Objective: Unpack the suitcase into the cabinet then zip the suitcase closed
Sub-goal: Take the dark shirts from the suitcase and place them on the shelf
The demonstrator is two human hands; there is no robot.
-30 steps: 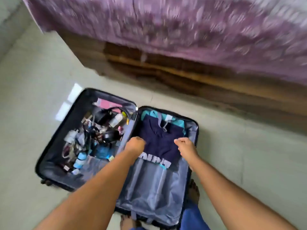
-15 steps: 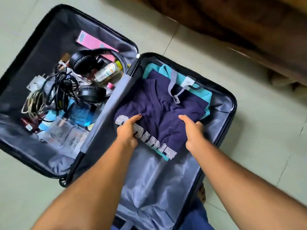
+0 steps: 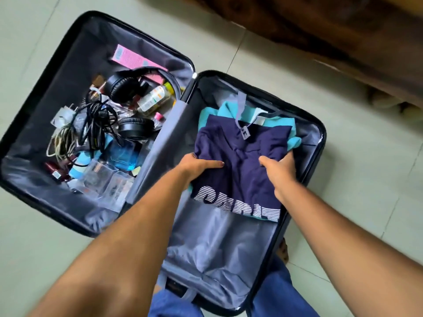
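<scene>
Head view showed the black hard-shell suitcase lying open on the pale tiled floor, still nearly full. Left hand and right hand both gripped the folded navy T-shirt in the right half. Black headphones and cables filled the left half. Unpacking seemed barely begun; the zipping remained.

Change noted: our left hand and right hand now grip the navy shirt at its sides (fingers tucked beneath), bunching its fabric.
</scene>
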